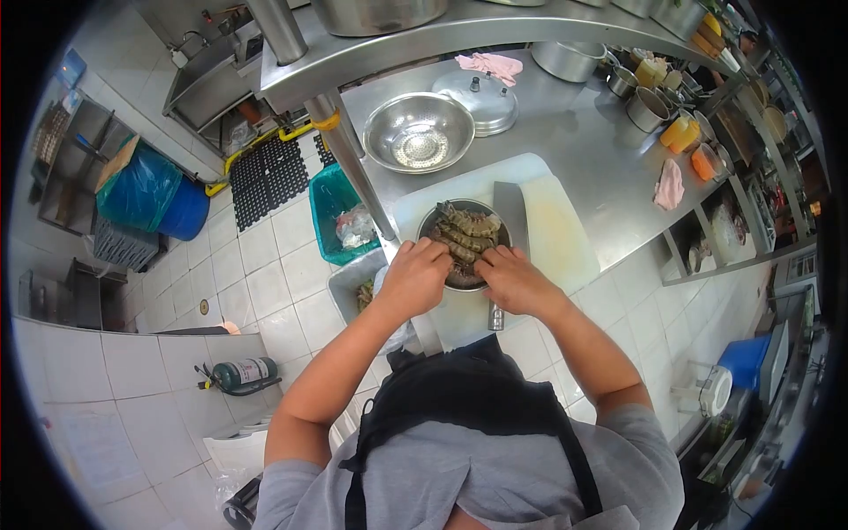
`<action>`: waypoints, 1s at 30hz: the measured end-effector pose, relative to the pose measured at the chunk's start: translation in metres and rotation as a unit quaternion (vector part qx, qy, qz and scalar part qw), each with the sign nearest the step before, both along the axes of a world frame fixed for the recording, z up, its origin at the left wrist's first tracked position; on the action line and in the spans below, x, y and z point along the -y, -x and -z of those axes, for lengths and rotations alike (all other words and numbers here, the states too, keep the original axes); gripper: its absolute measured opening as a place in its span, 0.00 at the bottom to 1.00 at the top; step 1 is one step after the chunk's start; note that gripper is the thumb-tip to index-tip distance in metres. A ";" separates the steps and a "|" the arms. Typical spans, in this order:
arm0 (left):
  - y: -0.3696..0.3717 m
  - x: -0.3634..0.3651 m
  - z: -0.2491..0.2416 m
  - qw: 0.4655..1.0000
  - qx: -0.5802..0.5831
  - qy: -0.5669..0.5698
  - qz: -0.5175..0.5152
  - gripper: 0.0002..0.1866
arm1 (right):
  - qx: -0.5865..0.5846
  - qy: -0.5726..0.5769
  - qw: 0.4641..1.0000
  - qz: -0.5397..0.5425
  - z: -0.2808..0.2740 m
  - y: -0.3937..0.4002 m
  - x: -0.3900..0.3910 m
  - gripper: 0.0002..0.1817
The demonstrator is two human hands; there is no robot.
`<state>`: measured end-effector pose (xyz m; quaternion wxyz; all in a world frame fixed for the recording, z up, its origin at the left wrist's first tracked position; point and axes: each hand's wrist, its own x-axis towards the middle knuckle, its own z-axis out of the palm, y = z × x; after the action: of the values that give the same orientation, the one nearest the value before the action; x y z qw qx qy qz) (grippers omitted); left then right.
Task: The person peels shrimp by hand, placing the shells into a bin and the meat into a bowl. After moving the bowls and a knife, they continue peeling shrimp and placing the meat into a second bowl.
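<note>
A round metal bowl (427,215) stands on the white cutting board (561,225) and holds several raw, dark-striped shrimp (473,223). My left hand (415,276) comes over the bowl's left front rim, its fingers closed on a shrimp among the others. From the right front side my right hand (514,279) reaches in, fingers curled and pinching at the same shrimp. The exact grip is partly hidden by the knuckles. Just right of the bowl lies a wide-bladed cleaver (511,205), its handle (496,316) pointing toward me beneath my right hand.
A metal colander (419,132) and a pot lid (484,102) sit behind the board on the steel counter (579,146). Overhead runs a steel shelf (477,34). A green-lined bin (331,199) and a grey bin (344,283) stand at the left. Pink cloths (669,185) lie on the counter.
</note>
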<state>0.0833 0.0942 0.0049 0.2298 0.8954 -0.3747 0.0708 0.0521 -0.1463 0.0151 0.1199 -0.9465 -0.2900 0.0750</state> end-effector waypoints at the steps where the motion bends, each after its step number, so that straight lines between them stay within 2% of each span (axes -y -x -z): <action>1: 0.002 -0.002 0.000 0.999 0.010 -0.030 0.004 0.10 | -0.012 -0.013 1.000 -0.001 0.002 -0.002 0.002 0.22; 5: 0.005 -0.008 0.000 1.000 0.003 -0.020 -0.005 0.11 | -0.080 -0.077 0.994 -0.011 -0.001 -0.005 0.004 0.19; 7: 0.006 -0.009 -0.002 0.998 -0.036 -0.045 0.007 0.17 | -0.073 -0.106 0.991 -0.023 -0.001 -0.008 0.003 0.17; 9: 0.011 -0.010 -0.006 0.999 -0.039 -0.033 0.013 0.18 | -0.066 -0.135 0.988 -0.033 -0.007 -0.011 0.003 0.14; 11: 0.015 -0.009 -0.013 0.999 -0.042 -0.023 0.017 0.20 | -0.228 -0.220 0.947 0.053 -0.030 -0.016 -0.001 0.10; 12: 0.017 -0.007 -0.019 0.999 -0.043 0.011 0.008 0.21 | -0.228 -0.221 0.947 0.053 -0.036 -0.018 -0.004 0.10; 14: 0.022 -0.001 -0.019 0.998 -0.045 0.043 -0.001 0.22 | -0.248 -0.358 0.892 0.120 -0.044 -0.020 -0.009 0.09; 15: 0.023 0.003 -0.016 0.989 -0.101 0.100 -0.032 0.21 | -0.232 -0.354 0.900 0.106 -0.048 -0.024 -0.010 0.14; 16: 0.024 0.006 -0.013 0.973 -0.157 0.156 -0.063 0.19 | -0.232 -0.354 0.900 0.107 -0.044 -0.027 -0.012 0.14; 17: 0.020 0.005 -0.005 0.973 -0.156 0.157 -0.062 0.19 | -0.259 -0.436 0.853 0.119 -0.036 -0.030 -0.014 0.20; 18: 0.014 0.004 0.000 0.941 -0.244 0.221 -0.077 0.18 | -0.284 -0.515 0.799 0.129 -0.032 -0.033 -0.016 0.25; 19: 0.008 0.001 0.004 0.896 -0.328 0.283 -0.092 0.18 | -0.283 -0.514 0.800 0.127 -0.030 -0.033 -0.016 0.25; 20: 0.005 -0.005 0.007 0.897 -0.327 0.284 -0.093 0.18 | -0.196 -0.466 0.860 0.071 -0.028 -0.031 -0.017 0.30; 21: 0.001 -0.013 0.001 0.789 -0.444 0.408 -0.117 0.16 | -0.106 -0.411 0.906 0.014 -0.028 -0.029 -0.019 0.34; 22: -0.001 -0.019 -0.003 0.649 -0.544 0.514 -0.135 0.15 | -0.105 -0.411 0.905 0.013 -0.028 -0.027 -0.023 0.34; 23: -0.002 -0.024 -0.005 0.576 -0.569 0.574 -0.123 0.15 | -0.077 -0.376 0.923 -0.007 -0.028 -0.024 -0.028 0.33; 24: -0.002 -0.027 -0.005 0.576 -0.569 0.574 -0.123 0.15 | -0.049 -0.340 0.939 -0.027 -0.028 -0.022 -0.034 0.31; 26: 0.000 -0.032 -0.005 0.500 -0.599 0.619 -0.090 0.17 | -0.023 -0.303 0.951 -0.049 -0.027 -0.021 -0.037 0.30; 27: 0.001 -0.032 -0.006 0.500 -0.598 0.620 -0.092 0.17 | -0.077 -0.302 0.950 -0.019 -0.027 -0.023 -0.038 0.27; 28: 0.002 -0.030 -0.008 0.533 -0.577 0.597 -0.163 0.21 | -0.131 -0.298 0.945 0.010 -0.027 -0.026 -0.038 0.24; 29: 0.004 -0.028 -0.009 0.563 -0.553 0.569 -0.233 0.24 | -0.132 -0.299 0.945 0.008 -0.028 -0.029 -0.036 0.24; 30: 0.006 -0.026 -0.006 0.562 -0.553 0.569 -0.234 0.24 | -0.092 -0.286 0.954 0.002 -0.029 -0.031 -0.033 0.21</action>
<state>0.0772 0.1202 0.0104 0.8292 0.4994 0.1665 -0.1880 0.0828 -0.1135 0.0441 0.4122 -0.8620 -0.2853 0.0752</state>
